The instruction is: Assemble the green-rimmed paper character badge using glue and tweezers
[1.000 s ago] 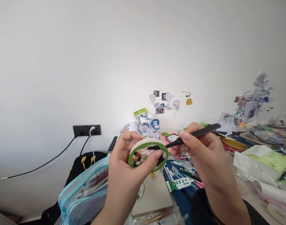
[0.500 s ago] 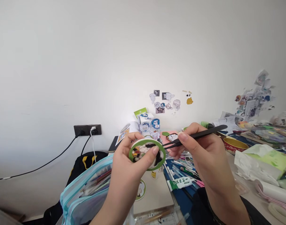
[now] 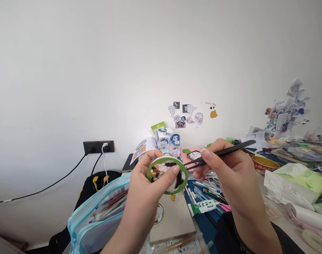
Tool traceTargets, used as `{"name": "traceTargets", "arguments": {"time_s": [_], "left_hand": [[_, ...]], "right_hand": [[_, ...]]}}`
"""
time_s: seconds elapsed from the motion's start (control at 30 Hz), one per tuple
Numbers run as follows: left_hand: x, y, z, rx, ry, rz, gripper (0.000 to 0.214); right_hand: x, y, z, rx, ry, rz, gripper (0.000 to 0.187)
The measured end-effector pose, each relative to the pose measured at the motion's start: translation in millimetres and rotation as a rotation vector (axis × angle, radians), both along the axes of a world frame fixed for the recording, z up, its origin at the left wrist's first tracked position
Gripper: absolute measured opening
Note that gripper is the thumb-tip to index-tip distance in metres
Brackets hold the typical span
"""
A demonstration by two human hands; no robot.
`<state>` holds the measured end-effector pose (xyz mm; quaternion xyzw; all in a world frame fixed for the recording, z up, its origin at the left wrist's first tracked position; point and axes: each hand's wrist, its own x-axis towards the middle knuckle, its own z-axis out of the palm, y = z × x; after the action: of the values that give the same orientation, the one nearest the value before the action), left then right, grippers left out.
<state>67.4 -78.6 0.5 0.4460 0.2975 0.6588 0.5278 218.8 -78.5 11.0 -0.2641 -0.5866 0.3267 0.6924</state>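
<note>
I can't see the whole design on the green-rimmed disc [image 3: 165, 168], since the thumb of the left hand [image 3: 147, 187] lies over part of it, and some fingertips behind it are hidden from me. Whether the black tweezers [image 3: 233, 149] touch its rim, I cannot tell; the right hand [image 3: 231, 173] covers their middle. The left forearm [image 3: 130, 227] blocks part of the blue-edged pouch [image 3: 103, 211], the right edge crops the white roll [image 3: 310, 218], and the paper scraps [image 3: 284, 118] at far right blur together.

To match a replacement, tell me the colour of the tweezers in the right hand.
The tweezers are black; the head view, the only one, shows them.
</note>
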Motion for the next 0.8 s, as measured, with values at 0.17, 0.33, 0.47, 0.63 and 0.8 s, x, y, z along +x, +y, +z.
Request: {"name": "traceTargets", "arguments": {"time_s": [0.17, 0.33, 0.47, 0.63, 0.8], "left_hand": [[2.5, -0.5, 0.5, -0.004, -0.033, -0.008, 0.033], [1.2, -1.2, 2.1, -0.036, -0.057, -0.016, 0.033], [-0.3, -1.6, 3.7, -0.055, -0.089, -0.048, 0.032], [0.0, 0.2, 4.4, -0.073, -0.089, -0.065, 0.028], [0.6, 2.1, 5.4, -0.066, -0.111, -0.031, 0.029]], "right_hand": [[-0.8, -0.4, 0.7, -0.026, 0.018, 0.004, 0.024], [9.0, 6.1, 0.7, 0.051, 0.050, -0.017, 0.022], [20.5, 7.3, 2.8, 0.084, 0.167, -0.101, 0.019], [30.4, 4.6, 11.7, 0.133, 0.302, -0.206, 0.015], [72.0, 6.3, 20.6, 0.217, 0.519, -0.404, 0.015]]}}
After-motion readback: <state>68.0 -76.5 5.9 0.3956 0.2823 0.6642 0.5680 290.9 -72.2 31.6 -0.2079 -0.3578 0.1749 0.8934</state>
